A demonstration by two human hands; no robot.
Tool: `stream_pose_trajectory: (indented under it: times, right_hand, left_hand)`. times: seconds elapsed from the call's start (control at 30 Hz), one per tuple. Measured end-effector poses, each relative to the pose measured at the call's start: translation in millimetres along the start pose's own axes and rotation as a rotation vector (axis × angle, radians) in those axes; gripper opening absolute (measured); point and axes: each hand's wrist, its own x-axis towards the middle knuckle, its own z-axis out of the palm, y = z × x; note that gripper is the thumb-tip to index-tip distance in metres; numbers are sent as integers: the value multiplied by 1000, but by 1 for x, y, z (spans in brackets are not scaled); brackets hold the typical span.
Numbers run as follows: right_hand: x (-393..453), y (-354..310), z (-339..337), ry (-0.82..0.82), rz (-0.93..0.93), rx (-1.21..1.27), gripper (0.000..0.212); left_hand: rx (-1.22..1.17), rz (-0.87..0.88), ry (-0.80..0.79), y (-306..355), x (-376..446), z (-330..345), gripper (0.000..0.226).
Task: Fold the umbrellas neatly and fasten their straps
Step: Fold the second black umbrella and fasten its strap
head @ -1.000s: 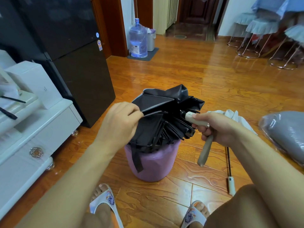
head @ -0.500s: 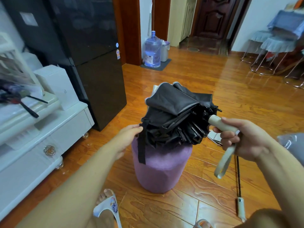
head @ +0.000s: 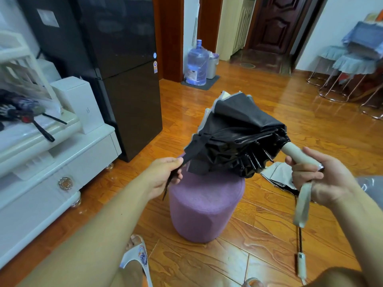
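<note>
A collapsed black umbrella (head: 236,131) with loosely bunched canopy is held over a purple stool (head: 205,206). My right hand (head: 317,179) grips its beige handle (head: 296,154); a beige wrist loop (head: 302,206) hangs below. My left hand (head: 165,175) pinches the umbrella's black strap (head: 192,150) at the canopy's left edge, and the strap's end dangles below the fingers. A second umbrella (head: 277,177) lies on the floor behind my right hand, its shaft and pale handle (head: 301,264) stretched toward me. More folded umbrellas (head: 18,110) rest on the white cabinet at left.
A white cabinet (head: 51,162) stands at left, a black fridge (head: 124,79) behind it. A water jug (head: 196,63) and bin sit by the doorway. Chairs (head: 342,75) crowd the far right. A grey plastic bundle (head: 371,187) lies at right. My sandalled foot (head: 136,257) is below.
My left hand let go of the canopy ribs, reached lower left and took hold of the strap. My right hand lifted and tilted the umbrella, canopy now pointing up and left.
</note>
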Motion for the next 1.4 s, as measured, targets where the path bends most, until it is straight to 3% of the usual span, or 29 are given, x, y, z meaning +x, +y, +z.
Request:
stream_pose_trajectory:
  times: [0.37,0.47,0.57,0.63,0.7,0.77,0.87,1.03,1.17,1.3,1.4]
  right_hand:
    - [0,-1,-5,23,-32,-151,35]
    - [0,3,0,76,-82,-284,39]
    - [0,10,9,138,-176,-462,39]
    - [1,15,14,191,-250,-582,35]
    - [4,18,16,219,-306,-666,34]
    - [6,19,19,238,-349,-743,42]
    - [6,15,24,264,-435,-832,51]
    - [-5,-14,40,250,-545,-936,46]
    - [-12,-67,43,262,-606,-1030,44]
    - [-7,-126,47,351,-713,-1145,46]
    - [0,-164,57,464,-807,-1326,30]
  left_hand:
    - [467,3,101,-9,0,-12,25]
    - [548,-1,264,-10,5,-7,16]
    - [610,195,493,1,3,-2,37]
    - [558,434,511,15,-11,7,41]
    - [505,606,437,30,-26,22,41]
    - [339,624,281,41,-35,42,33]
    - [30,329,-24,66,-27,83,20]
    - [54,-62,-307,133,23,137,77]
    - [150,-101,-343,181,58,162,86]
    - [246,18,-258,207,77,161,73]
    - [236,90,-215,221,70,146,62]
